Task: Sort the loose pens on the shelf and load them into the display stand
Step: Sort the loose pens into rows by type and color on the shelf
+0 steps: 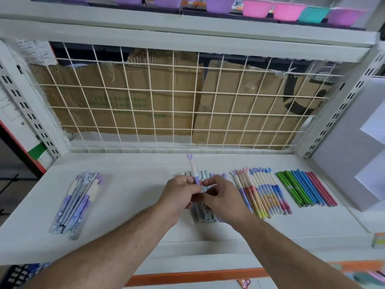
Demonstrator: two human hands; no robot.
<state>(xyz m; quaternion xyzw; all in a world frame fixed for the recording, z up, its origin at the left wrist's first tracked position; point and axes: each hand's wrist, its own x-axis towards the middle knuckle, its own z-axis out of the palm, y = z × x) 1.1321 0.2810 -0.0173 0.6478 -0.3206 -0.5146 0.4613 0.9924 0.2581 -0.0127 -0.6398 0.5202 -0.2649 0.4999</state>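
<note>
A white shelf (133,205) fills the lower half of the view, backed by a white wire grid (173,107) with flattened brown cardboard (129,97) standing behind it. On the shelf above sits a row of plastic bowls (258,8) in purple, pink and teal.

Four groups of pens lie on the shelf, all pointing roughly front to back. At the left, well apart from the rest, is a loose purple-and-white bundle (79,197). On the right, a neat row of slim green, blue and red pens (306,187) lies just beside a row of pastel gradient pens (262,192). Between the left bundle and the pastel row, a grey-blue pile (203,213) lies partly hidden under the hands.

Both forearms reach in from the bottom edge and the hands meet above that middle pile. The left hand (177,192) has its fingers curled round the lower barrel of a single pen (193,172), held nearly upright. The right hand (220,195) pinches the same barrel between thumb and forefinger, its other fingers loosely curled. The pen has a purple grip, a white upper body and a small purple forked topper, and it stands clear of the shelf.
</note>
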